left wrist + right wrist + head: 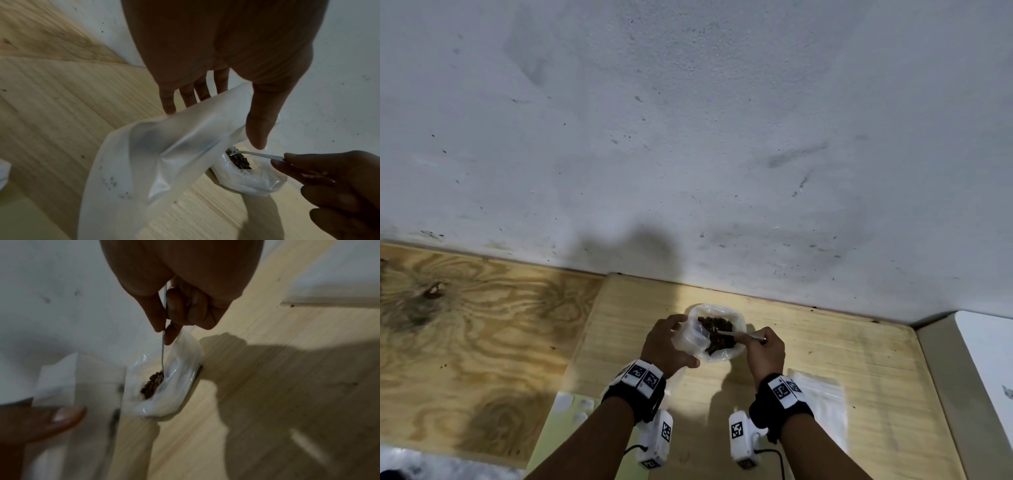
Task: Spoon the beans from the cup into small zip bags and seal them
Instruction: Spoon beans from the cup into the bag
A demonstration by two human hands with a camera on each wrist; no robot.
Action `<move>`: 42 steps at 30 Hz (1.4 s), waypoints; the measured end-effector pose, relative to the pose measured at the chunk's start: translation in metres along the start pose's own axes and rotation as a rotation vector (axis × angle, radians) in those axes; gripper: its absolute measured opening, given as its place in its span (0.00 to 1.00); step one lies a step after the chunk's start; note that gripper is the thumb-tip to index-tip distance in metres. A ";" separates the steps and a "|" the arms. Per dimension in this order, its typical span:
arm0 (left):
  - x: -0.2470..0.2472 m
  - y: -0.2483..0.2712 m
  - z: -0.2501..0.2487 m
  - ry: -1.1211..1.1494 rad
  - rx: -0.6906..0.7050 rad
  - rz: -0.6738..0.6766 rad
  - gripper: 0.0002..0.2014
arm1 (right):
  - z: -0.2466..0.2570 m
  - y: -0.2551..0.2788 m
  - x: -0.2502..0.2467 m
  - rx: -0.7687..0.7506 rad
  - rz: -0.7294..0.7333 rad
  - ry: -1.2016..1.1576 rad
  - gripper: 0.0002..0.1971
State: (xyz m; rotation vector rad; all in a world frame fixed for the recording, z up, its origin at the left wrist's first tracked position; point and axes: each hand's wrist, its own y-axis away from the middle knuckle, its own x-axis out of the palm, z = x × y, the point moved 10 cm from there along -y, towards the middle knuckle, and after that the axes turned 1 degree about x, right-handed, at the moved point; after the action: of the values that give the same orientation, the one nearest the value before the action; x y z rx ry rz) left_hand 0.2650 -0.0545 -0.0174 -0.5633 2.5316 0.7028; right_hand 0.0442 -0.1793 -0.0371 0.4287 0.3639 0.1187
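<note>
A clear plastic cup (732,351) of brown beans (717,334) stands on the pale wooden board near the wall. My left hand (671,342) holds a small frosted zip bag (164,154) between thumb and fingers, its mouth right beside the cup's left rim. My right hand (760,346) pinches the handle of a thin spoon (162,345), whose bowl is down among the beans (153,384) in the cup (180,378). The left wrist view shows the spoon (259,156) reaching over the beans (239,160). I cannot tell whether the bag holds any beans.
Flat spare zip bags (822,394) lie on the board beside my right wrist. A white wall (688,137) rises just behind the cup. Darker plywood (465,325) extends to the left, and a white panel (989,359) borders the board on the right.
</note>
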 end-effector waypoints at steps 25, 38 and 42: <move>0.007 0.014 -0.016 -0.055 0.042 -0.019 0.43 | 0.094 0.064 -0.020 -0.509 0.219 0.068 0.18; -0.003 0.006 -0.001 -0.037 -0.020 -0.048 0.43 | 0.043 0.016 -0.031 -0.354 -0.033 0.132 0.17; -0.004 0.002 -0.001 -0.008 -0.012 -0.044 0.43 | 0.026 0.010 -0.014 -0.288 -0.011 0.167 0.18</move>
State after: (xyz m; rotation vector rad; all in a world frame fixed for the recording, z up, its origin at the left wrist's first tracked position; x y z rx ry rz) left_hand 0.2669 -0.0522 -0.0133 -0.6176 2.5012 0.7030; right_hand 0.0406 -0.1826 -0.0059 0.1325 0.5053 0.1936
